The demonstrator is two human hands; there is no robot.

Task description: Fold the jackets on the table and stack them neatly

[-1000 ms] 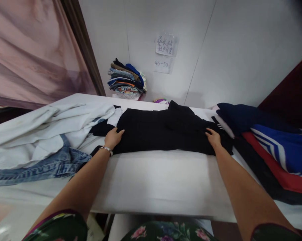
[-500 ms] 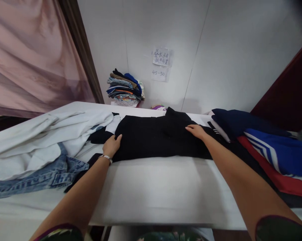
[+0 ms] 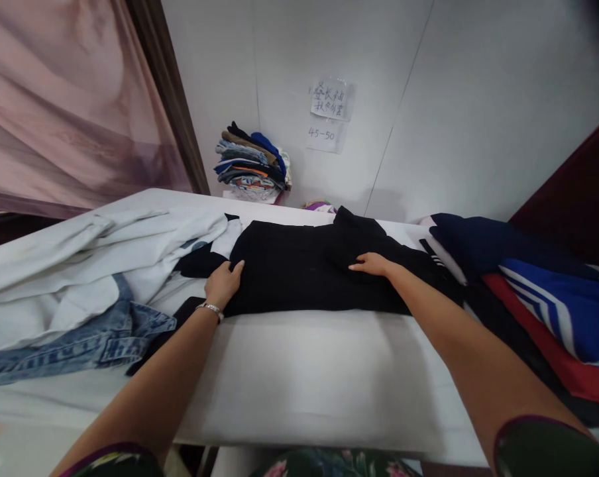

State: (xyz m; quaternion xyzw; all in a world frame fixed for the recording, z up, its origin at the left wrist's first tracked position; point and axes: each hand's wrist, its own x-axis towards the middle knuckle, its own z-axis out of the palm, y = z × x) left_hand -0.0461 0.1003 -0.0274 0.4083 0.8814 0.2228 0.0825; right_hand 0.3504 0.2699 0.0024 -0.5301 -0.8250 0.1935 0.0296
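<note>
Two pieces stand out at the left of the table [image 3: 299, 377]: a white garment [image 3: 95, 245] and, along its near side, a denim piece [image 3: 115, 338]. Just right of them is your left hand [image 3: 223, 286], at the left end of the black garment [image 3: 289, 268]. Your thumb lies along that edge and the other fingers are mostly hidden, so you cannot tell whether this grip pinches the cloth or merely presses on it. Your left forearm [image 3: 175, 377] slants in from the near left, with a bracelet [image 3: 211, 310] at the wrist.

The black garment is in the middle of the table, and its long axis runs left to right, roughly along the near edge. From your left grip it stretches away to the right; from your right grip it extends both ways, with the longer clear stretch to the left. So your left hand is the one nearer an end, while your right hand [image 3: 372, 265] is over the body of the cloth, right of its middle. That right grip is loosely spread, palm down, its fingers pointing left over the fabric. Your right forearm [image 3: 443, 331] comes in from the near right and crosses the near edge of the cloth. Farther right lie a navy garment [image 3: 493, 245] and, nearer you, a blue garment [image 3: 592, 305] with white stripes.
</note>
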